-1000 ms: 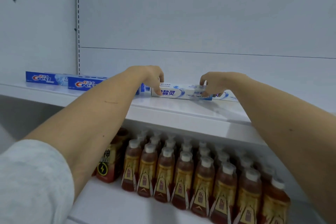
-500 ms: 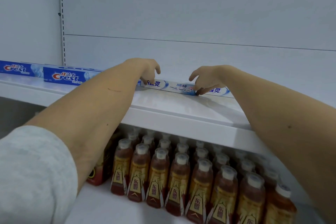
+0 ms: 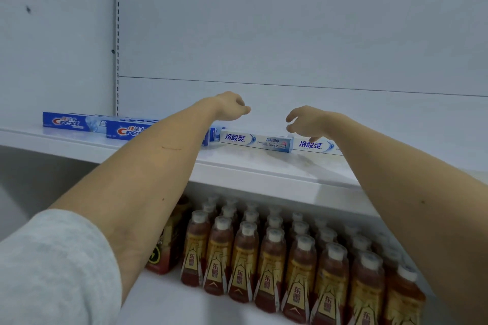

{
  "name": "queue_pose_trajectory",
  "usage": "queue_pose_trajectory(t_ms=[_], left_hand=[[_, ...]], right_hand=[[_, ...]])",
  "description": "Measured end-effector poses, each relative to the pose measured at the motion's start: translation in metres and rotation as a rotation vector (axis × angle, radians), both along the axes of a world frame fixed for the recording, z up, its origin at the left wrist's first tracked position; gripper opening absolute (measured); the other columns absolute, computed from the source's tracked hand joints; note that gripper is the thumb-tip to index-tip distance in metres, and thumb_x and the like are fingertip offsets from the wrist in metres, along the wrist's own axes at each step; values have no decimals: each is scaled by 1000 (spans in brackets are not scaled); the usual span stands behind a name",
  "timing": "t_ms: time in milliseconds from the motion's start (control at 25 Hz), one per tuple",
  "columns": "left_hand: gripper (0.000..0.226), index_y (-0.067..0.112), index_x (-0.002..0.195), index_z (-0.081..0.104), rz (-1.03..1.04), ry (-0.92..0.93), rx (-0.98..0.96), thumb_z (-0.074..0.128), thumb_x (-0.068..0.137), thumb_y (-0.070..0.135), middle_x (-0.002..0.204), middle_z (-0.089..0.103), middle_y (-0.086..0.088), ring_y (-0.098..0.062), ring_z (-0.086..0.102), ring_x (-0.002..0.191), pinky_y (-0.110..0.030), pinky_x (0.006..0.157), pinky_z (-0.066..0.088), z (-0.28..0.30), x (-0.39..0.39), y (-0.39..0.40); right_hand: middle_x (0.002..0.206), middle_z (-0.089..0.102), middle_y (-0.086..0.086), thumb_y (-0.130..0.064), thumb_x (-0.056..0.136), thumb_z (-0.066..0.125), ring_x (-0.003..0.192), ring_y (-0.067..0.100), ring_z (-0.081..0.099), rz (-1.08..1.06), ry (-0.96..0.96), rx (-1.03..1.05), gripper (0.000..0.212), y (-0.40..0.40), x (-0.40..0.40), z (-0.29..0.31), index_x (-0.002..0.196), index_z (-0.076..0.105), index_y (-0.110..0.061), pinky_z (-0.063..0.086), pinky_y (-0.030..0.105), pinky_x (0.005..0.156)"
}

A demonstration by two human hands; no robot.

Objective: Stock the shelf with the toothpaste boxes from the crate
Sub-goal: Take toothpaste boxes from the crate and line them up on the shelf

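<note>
- Two shelves [image 3: 264, 174] filling most of the view: upper one carrying toothpaste boxes along its back, lower one packed with rows of amber drink bottles [image 3: 272, 264].
- Reaching over the upper shelf from both sides, bare forearms, with a grey sleeve [image 3: 52, 266] showing at the lower left.
- Lying flat and end to end at the left, two blue Crest boxes [image 3: 71, 122], the nearer one partly hidden behind the left forearm.
- Sitting in line to the right of those, a white toothpaste box [image 3: 256, 141], with a second white box [image 3: 315, 145] just behind and beside it.
- Hovering above the white box's left end, left hand [image 3: 232, 108], fingers loosely curled, holding nothing.
- Hovering over its right end, right hand [image 3: 307, 121], fingers relaxed and drooping, one fingertip close to the second white box; contact not possible to confirm.
- Judging the step: placing of this box looking finished, hands letting go.
- Calling next for drawing both arms out without nudging the row, then going to the crate, not in view, for another box.
</note>
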State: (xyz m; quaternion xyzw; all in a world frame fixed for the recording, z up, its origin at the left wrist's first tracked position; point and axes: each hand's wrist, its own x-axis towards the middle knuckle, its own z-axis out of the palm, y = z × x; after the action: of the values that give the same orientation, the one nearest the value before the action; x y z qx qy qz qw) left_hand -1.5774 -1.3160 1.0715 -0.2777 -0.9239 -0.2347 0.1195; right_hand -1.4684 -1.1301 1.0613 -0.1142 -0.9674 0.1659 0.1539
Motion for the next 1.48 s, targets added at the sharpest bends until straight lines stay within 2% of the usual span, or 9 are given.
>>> queue_pose_trajectory(t_ms=[120,200,280,400,520,720,920,1160,1480], left_hand=[[59,9,151,31,-30,-76,140,28,104,45,159,26,-6,-27,25,146,-39,116,21,1,29,-8],[63,10,154,24,-39,-148,265,23,104,48,161,22,-7,-27,19,148,-40,117,16,-2,47,-19],[64,12,153,27,-59,-203,384,22,103,51,160,25,-7,-26,19,148,-40,117,14,-8,64,-32],[66,15,153,27,-69,-279,440,19,102,55,159,27,-6,-25,19,148,-41,117,15,-22,89,-66],[69,18,154,27,-90,-346,490,18,99,60,160,26,-6,-27,20,148,-43,118,15,-40,109,-108],[63,23,148,39,-162,-345,646,15,102,57,157,32,-8,-28,25,145,-45,116,17,-74,146,-157],[64,27,146,42,-141,-452,842,14,100,61,155,35,-6,-24,24,145,-45,116,16,-132,187,-181],[63,30,150,33,-37,-549,1012,15,99,62,154,37,-5,-23,26,145,-48,119,14,-229,257,-191],[68,25,151,31,221,-813,910,11,99,63,153,38,-6,-26,27,144,-50,117,15,-409,357,-224]], right_hand=[[130,56,17,-27,101,43,104,33,56,17,122,-86,40,-21,20,-2,132,53,-4,50,49,98],[128,56,19,-32,102,39,114,37,56,41,205,-243,46,-36,35,-7,133,51,0,47,51,102],[130,54,13,-38,103,37,122,32,51,79,296,-490,47,-54,52,-13,136,48,-7,47,46,99],[138,49,9,-45,102,37,117,24,51,153,378,-760,50,-85,81,-23,140,46,-14,47,42,97],[140,48,5,-50,101,37,119,23,50,231,395,-845,53,-117,109,-36,141,47,-18,45,43,103],[146,46,3,-54,102,32,126,22,47,294,419,-931,55,-176,142,-69,144,46,-22,41,46,107],[155,35,1,-57,102,25,141,24,36,291,395,-973,57,-219,167,-110,148,40,-27,31,52,113],[158,32,-2,-53,103,24,146,21,28,314,292,-1012,56,-230,221,-194,151,36,-27,22,48,118],[159,30,-5,-57,101,25,146,20,28,182,-34,-1098,59,-237,288,-369,152,34,-28,23,50,118]])
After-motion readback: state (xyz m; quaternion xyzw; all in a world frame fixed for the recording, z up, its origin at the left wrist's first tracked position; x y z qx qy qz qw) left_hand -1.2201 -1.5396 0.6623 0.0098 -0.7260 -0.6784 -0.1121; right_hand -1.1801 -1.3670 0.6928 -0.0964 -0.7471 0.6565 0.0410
